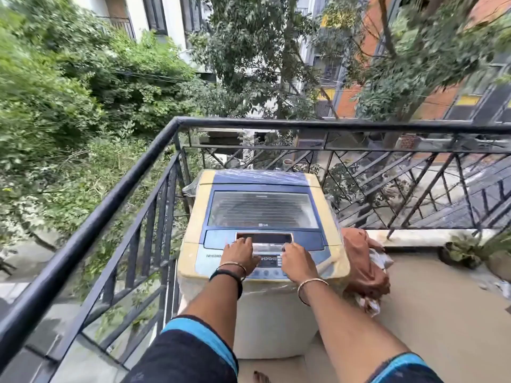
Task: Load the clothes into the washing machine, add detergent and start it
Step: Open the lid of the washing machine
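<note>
The washing machine has its lid shut, so I cannot see inside the tub. The left hand lies flat on the lid's front grip. The right hand bends there, and I cannot tell if it holds. The lid looks stiff and light, so lift it there. The soft clothes sit in a heap at 3 o'clock.

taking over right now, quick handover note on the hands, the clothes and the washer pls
Left hand: fingers fairly straight on the front of the lid of the washing machine, tips at the handle recess.
Right hand: beside it at the same recess; unclear whether it hooks the handle.
Clothes: orange-brown bundle lying against the machine's right side.
Done: nothing visible; lid is closed.
Left: open lid, load clothes, add detergent (none in view), start.
</note>
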